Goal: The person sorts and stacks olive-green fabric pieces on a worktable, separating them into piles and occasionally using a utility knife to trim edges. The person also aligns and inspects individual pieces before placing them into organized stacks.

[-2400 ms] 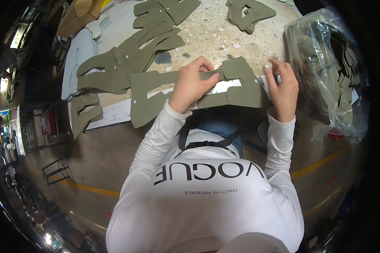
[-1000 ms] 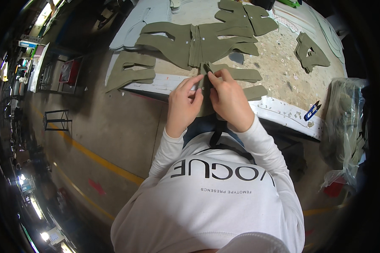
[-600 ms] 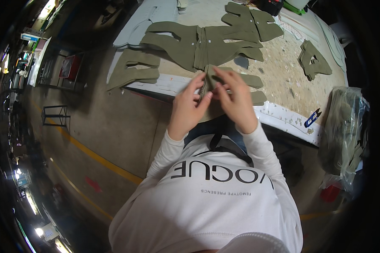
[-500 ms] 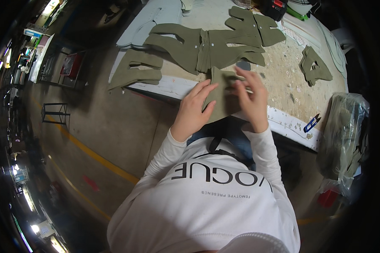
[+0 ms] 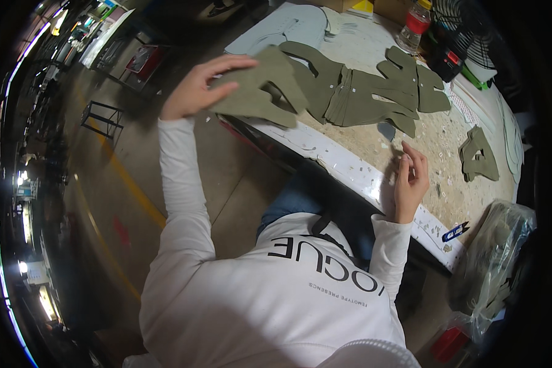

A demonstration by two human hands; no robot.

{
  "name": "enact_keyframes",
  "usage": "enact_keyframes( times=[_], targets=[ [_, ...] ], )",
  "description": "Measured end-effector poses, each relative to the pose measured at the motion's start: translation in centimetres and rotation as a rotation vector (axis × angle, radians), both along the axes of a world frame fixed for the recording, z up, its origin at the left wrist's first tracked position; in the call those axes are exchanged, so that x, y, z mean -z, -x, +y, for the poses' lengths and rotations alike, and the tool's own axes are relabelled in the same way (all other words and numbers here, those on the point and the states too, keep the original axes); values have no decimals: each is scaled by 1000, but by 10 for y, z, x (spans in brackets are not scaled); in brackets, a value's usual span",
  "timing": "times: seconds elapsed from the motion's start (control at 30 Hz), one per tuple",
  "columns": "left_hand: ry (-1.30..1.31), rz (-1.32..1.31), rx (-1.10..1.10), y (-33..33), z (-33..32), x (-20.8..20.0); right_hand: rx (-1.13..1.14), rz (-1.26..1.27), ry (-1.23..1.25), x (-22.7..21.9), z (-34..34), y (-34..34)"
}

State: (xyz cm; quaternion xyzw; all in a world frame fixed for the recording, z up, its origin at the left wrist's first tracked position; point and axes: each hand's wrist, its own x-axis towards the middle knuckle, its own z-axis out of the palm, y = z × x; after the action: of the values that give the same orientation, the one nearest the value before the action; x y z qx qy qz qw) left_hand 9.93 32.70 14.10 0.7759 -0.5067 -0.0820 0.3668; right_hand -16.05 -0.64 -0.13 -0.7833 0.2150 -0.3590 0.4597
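My left hand (image 5: 196, 86) reaches out over the table's left end, thumb and fingers apart. Its fingertips lie over the edge of an olive fabric piece (image 5: 251, 95) with a slot cut in it, slightly blurred and raised at its top corner. Beside that piece, overlapping olive cut pieces (image 5: 368, 101) spread along the table. Above the near table edge, my right hand (image 5: 411, 187) hangs with loosely bent fingers and nothing visible in it. A small dark grey scrap (image 5: 386, 130) lies beyond its fingertips.
Blue thread snips (image 5: 455, 232) rest at the near right edge. A clear bag of dark pieces (image 5: 494, 257) stands against that corner. More olive pieces (image 5: 478, 154) lie at the right. Pale sheets (image 5: 282, 30), a red-labelled bottle (image 5: 414, 26) and a fan (image 5: 472, 40) occupy the back.
My left hand has swung left with the olive piece, from in front of me to the table's left end. My right hand has come away from it and moved right. The view has shifted.
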Motion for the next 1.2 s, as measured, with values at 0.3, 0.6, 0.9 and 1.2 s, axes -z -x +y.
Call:
enact_keyframes(
  times=[0.3, 0.6, 0.9, 1.2],
  targets=[
    [-58, 462, -377, -81, 71, 93, -34, 0, 64, 1, 2, 2],
    [145, -312, -404, -10, -34, 83, -258, 141, 239, -52, -8, -11],
    [8, -337, -19, 38, -114, 100, -602, 121, 749, -34, -17, -97],
    [-94, -396, 39, 27, -110, 99, -336, -69, -180, -37, -35, -109]
  ],
)
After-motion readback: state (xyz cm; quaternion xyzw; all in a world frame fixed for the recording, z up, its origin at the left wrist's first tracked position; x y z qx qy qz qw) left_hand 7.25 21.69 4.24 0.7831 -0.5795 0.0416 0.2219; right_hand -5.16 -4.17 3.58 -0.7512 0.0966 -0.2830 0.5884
